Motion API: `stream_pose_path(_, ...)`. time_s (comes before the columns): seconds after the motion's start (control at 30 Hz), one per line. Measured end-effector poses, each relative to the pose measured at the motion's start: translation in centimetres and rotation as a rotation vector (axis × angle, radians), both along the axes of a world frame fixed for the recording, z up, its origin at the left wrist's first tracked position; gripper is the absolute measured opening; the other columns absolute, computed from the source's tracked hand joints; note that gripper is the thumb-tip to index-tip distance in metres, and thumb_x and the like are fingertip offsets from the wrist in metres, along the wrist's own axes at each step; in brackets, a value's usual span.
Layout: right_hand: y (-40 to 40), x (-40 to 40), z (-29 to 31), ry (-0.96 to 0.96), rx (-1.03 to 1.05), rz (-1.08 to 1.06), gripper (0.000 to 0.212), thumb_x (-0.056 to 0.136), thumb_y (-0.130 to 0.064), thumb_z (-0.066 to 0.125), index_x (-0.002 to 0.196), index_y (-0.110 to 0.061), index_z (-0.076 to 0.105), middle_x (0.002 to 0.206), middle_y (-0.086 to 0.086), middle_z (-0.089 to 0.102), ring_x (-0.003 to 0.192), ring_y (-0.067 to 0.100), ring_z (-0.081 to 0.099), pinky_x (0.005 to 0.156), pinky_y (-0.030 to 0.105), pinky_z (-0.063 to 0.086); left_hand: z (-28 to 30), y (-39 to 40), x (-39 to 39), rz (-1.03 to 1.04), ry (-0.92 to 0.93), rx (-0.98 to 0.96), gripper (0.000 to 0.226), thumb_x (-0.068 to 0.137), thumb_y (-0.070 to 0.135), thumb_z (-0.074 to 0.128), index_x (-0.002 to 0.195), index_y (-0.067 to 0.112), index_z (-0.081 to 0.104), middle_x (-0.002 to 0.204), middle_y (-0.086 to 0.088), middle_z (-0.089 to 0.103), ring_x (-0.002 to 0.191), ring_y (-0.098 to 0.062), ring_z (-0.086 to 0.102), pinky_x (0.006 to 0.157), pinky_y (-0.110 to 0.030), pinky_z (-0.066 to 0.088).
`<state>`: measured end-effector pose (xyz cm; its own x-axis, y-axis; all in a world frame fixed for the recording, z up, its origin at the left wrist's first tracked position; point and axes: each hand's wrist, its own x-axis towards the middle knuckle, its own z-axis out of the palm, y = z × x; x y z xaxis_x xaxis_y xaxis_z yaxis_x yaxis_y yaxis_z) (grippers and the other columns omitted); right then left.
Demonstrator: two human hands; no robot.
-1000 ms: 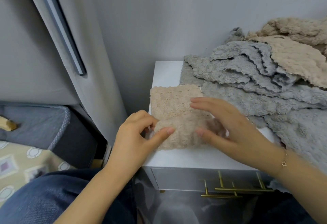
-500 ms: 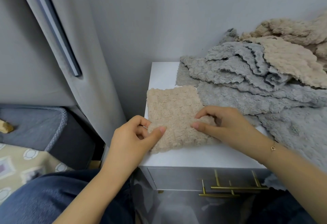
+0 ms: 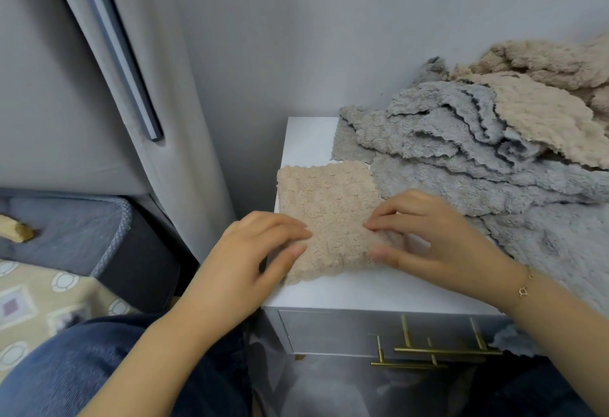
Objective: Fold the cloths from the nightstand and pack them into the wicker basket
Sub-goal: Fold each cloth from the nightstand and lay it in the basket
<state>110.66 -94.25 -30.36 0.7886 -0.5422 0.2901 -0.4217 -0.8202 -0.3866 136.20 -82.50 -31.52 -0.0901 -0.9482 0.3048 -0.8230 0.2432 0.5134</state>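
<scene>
Two hands, left (image 3: 250, 251) & right (image 3: 438, 245), are pinching the beige cloth (image 3: 329, 212) at frame centre, prob. to fold it; grey pile (image 3: 461, 166) is waiting upper right.

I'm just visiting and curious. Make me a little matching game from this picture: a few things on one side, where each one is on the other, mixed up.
Things:
1. beige cloth
2. grey cloths
3. brass handles
4. bracelet

Places:
A. on the front of the nightstand, below its top
B. on the right wrist
C. flat at the nightstand's near left corner, under both hands
D. heaped on the right of the nightstand top, with more beige ones

The left hand and right hand both rest on the beige cloth.

Pairs: 1-C, 2-D, 3-A, 4-B
</scene>
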Motion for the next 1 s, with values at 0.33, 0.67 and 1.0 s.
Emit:
stream_pose_path(0.33,-0.1,-0.4,-0.4,0.081,0.082,-0.029,0.052,0.081,-0.058,0.055,0.116,-0.022,0.067,0.115,-0.014,0.054,0.109,0.004,0.048,0.096,0.020,0.039,-0.9,0.2,-1.3,0.063,-0.035,0.035,0.050,0.080,0.063,0.057,0.121,0.033,0.057,0.116,0.025,0.052,0.110,-0.001,0.045,0.096,-0.029,0.043)
stream_pose_path(0.67,-0.4,-0.1,0.7,-0.075,0.546,-0.117,0.072,0.078,-0.068,0.063,0.082,0.004,0.063,0.071,0.018,0.054,0.062,0.027,0.047,0.056,0.031,0.035,-0.2,0.4,-1.8,0.188,0.346,0.155,0.042,0.075,0.070,0.053,0.082,0.031,0.068,0.094,0.012,0.054,0.101,-0.009,0.050,0.080,-0.012,0.039)
stream_pose_path(1.0,-0.3,1.4,0.4,-0.065,0.418,-0.328,0.057,0.077,-0.064,0.059,0.063,-0.013,0.039,0.053,-0.004,0.038,0.048,0.007,0.033,0.051,0.024,0.026,-0.3,-0.6,-1.6,0.433,0.591,0.210,0.057,0.068,0.063,0.067,0.062,0.006,0.061,0.090,-0.005,0.053,0.076,-0.014,0.053,0.065,-0.013,0.041)
